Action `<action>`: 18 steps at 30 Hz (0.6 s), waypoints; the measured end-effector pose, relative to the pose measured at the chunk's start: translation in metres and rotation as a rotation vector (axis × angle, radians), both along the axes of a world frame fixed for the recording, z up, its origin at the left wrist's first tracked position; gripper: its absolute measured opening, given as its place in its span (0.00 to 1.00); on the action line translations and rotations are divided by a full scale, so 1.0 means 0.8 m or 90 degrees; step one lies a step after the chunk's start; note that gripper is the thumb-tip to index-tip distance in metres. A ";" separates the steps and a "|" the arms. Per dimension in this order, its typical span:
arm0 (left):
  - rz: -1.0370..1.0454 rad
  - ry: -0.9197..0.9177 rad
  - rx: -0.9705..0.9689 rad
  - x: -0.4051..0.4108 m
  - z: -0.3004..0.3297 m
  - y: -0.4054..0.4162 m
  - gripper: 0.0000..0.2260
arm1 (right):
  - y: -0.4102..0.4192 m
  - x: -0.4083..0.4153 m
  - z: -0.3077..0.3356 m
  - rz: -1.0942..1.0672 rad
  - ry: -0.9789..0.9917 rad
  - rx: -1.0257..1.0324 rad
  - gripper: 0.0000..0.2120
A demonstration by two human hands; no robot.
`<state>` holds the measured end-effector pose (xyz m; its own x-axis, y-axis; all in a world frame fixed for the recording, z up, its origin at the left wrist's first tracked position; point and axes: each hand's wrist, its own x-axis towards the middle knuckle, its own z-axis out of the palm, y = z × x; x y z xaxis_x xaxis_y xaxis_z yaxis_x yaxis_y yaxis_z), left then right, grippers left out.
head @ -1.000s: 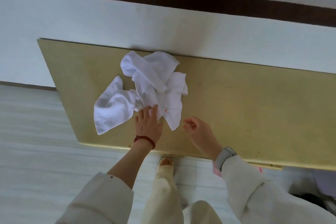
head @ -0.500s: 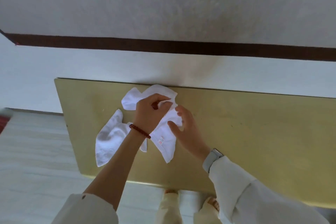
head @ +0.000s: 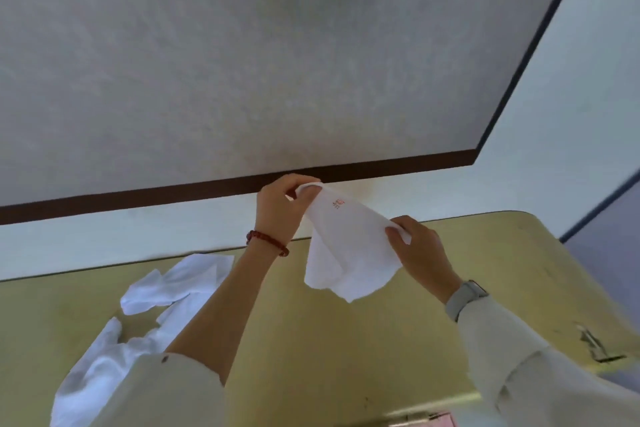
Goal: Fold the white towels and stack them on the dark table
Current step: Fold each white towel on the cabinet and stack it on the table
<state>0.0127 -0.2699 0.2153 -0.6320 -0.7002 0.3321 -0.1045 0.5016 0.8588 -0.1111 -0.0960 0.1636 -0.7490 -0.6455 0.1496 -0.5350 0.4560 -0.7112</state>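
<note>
Nearest to the camera are two pale sleeves, the left sleeve (head: 166, 392) pushed up the forearm and the right sleeve (head: 540, 381) reaching to a grey watch (head: 464, 295) on the wrist. Under them runs the near edge of the table (head: 346, 357). Its top looks yellowish here, and a wide part of it between the two arms is bare. At the right, the table ends in a rounded far corner, with a scratched mark near the right edge.

On the left part of the table lie crumpled white towels (head: 162, 302), spread from the near left edge toward the far edge; the left forearm crosses over them and hides a part.

Higher up, both hands hold one white towel (head: 346, 253) in the air above the far part of the table, not touching it. The left hand (head: 280, 208), with a red bead bracelet (head: 266, 241) on the wrist, pinches the top corner between thumb and fingers. The right hand (head: 419, 250) pinches the lower right edge in the same way. The towel hangs loose below them, and a small red mark is near its top corner.

Behind the table stands a white wall (head: 138, 236) with a dark brown band (head: 173, 198) across it, and a grey textured surface above.
</note>
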 end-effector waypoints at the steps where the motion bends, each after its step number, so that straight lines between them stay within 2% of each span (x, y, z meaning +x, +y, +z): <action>1: 0.002 0.007 0.002 -0.017 0.000 0.007 0.07 | 0.019 -0.021 0.004 -0.039 0.019 -0.008 0.08; 6: -0.006 0.004 -0.010 -0.070 -0.006 0.034 0.06 | 0.096 -0.088 0.016 -0.163 0.117 -0.073 0.07; 10: -0.083 -0.053 -0.034 -0.062 -0.037 0.045 0.09 | 0.150 -0.085 -0.014 -0.153 0.152 -0.082 0.04; 12: -0.119 -0.123 -0.041 -0.046 -0.069 0.048 0.09 | 0.176 -0.071 -0.046 -0.133 0.166 -0.041 0.04; 15: -0.171 -0.268 -0.052 -0.015 -0.135 0.058 0.08 | 0.211 -0.039 -0.109 -0.079 0.150 0.045 0.10; 18: -0.276 -0.442 -0.019 0.014 -0.203 0.071 0.06 | 0.239 0.000 -0.172 -0.027 0.064 0.164 0.06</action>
<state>0.0241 -0.2127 0.0531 -0.9132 -0.3434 -0.2192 -0.3985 0.6414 0.6556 -0.1112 0.0954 0.0262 -0.7655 -0.6406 0.0598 -0.5741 0.6382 -0.5130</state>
